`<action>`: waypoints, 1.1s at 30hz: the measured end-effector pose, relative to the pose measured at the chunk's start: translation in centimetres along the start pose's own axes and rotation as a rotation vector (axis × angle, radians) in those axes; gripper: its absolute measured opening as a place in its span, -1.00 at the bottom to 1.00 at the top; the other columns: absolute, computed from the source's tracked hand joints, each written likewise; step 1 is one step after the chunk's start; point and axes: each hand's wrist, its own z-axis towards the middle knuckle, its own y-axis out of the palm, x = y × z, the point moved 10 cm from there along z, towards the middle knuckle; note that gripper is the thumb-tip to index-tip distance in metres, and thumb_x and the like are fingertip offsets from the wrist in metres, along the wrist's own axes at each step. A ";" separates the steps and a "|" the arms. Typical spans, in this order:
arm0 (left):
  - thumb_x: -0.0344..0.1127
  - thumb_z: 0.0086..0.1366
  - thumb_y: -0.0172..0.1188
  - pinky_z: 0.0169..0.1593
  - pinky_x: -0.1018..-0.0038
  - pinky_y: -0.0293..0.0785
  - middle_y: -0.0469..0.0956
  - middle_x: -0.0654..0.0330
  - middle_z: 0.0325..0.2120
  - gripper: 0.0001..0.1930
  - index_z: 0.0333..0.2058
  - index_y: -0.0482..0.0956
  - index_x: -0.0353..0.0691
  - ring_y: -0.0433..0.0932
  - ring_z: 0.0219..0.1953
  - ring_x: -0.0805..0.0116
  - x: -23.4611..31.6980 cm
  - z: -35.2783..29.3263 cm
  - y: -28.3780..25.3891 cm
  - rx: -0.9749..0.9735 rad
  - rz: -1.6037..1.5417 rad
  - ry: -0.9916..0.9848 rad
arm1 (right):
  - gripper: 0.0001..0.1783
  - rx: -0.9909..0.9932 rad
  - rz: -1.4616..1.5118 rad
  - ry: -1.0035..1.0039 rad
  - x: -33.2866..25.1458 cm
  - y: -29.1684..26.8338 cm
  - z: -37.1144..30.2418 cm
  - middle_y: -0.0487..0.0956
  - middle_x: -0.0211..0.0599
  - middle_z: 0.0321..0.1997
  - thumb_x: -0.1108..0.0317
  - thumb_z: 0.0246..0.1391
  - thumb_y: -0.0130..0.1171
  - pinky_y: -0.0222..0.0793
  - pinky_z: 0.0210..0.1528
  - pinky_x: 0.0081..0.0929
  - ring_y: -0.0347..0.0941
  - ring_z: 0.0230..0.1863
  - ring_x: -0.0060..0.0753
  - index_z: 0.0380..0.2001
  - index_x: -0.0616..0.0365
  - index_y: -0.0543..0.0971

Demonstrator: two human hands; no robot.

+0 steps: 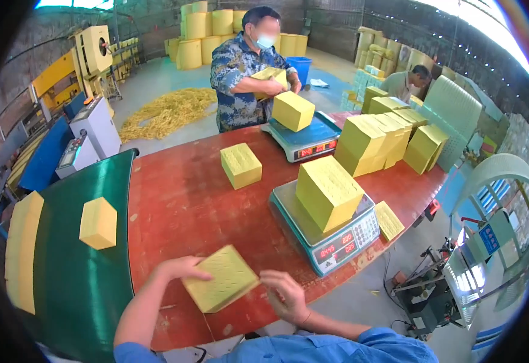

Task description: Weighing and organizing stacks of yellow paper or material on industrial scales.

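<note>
A yellow paper stack (222, 279) is tilted over the near part of the red table, its slit-marked face turned up. My left hand (183, 269) grips it at the left corner, with the thumb across its face; the other fingers are partly hidden. My right hand (285, 296) is at the stack's right corner, fingers bent and apart, the fingertips at or just touching the edge. Beyond it, a larger yellow paper stack (328, 192) rests on a digital scale (325, 251). Another small yellow stack (241, 165) sits farther back on the table.
On the left, a green conveyor belt (77, 278) carries a yellow stack (98, 223). Across the red table (174, 206), a co-worker (240, 78) holds a stack beside a second scale (304, 142). Several tall stacks (367, 142) stand at the right; another person (403, 85) bends behind them.
</note>
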 end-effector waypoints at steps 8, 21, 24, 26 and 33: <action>0.05 -0.11 0.47 0.33 0.28 0.20 0.31 -0.01 0.26 0.01 0.30 0.24 -0.20 0.31 0.27 0.11 14.5 8.0 6.9 -0.003 0.523 0.194 | -0.67 -0.476 -0.267 0.032 6.3 -1.4 7.0 0.60 0.03 -0.16 0.28 0.08 0.16 0.43 -0.02 -0.12 0.52 -0.05 0.09 -0.12 0.23 0.56; 0.18 0.34 0.04 0.15 0.29 0.30 0.42 0.03 0.04 -0.35 0.22 0.25 -0.14 0.38 0.13 0.25 0.1 -7.2 31.0 1.555 -1.405 -0.006 | -0.51 -0.832 -0.140 0.124 6.4 -1.0 -1.4 0.62 0.07 -0.23 0.00 0.13 0.12 0.42 -0.09 -0.07 0.56 -0.15 0.07 -0.10 0.22 0.53; 0.30 0.33 -0.02 0.14 0.28 0.30 0.43 0.01 0.05 -0.29 0.25 0.23 -0.08 0.40 0.12 0.25 1.2 -2.4 32.1 1.309 -1.602 0.203 | -0.51 -0.862 -0.116 0.128 6.3 -0.2 -2.5 0.61 0.10 -0.25 -0.02 0.13 0.12 0.42 -0.09 -0.07 0.55 -0.16 0.10 -0.15 0.24 0.52; 0.31 0.37 -0.12 0.19 0.22 0.30 0.45 -0.05 0.06 -0.29 0.30 0.16 -0.04 0.43 0.11 0.22 3.2 -1.7 30.9 1.192 -1.637 0.489 | -0.51 -0.839 -0.093 0.107 6.2 -0.1 -2.9 0.60 0.11 -0.26 -0.03 0.13 0.12 0.42 -0.09 -0.06 0.55 -0.18 0.11 -0.18 0.24 0.52; 0.09 0.49 -0.23 0.27 0.03 0.26 0.24 0.02 0.27 -0.40 0.32 0.08 -0.17 0.25 0.30 0.10 6.8 -4.3 31.2 1.140 -1.530 0.630 | -0.54 -0.762 -0.075 0.166 5.6 -1.3 -5.1 0.56 0.11 -0.23 0.00 0.12 0.16 0.43 -0.10 -0.06 0.52 -0.14 0.14 -0.24 0.25 0.48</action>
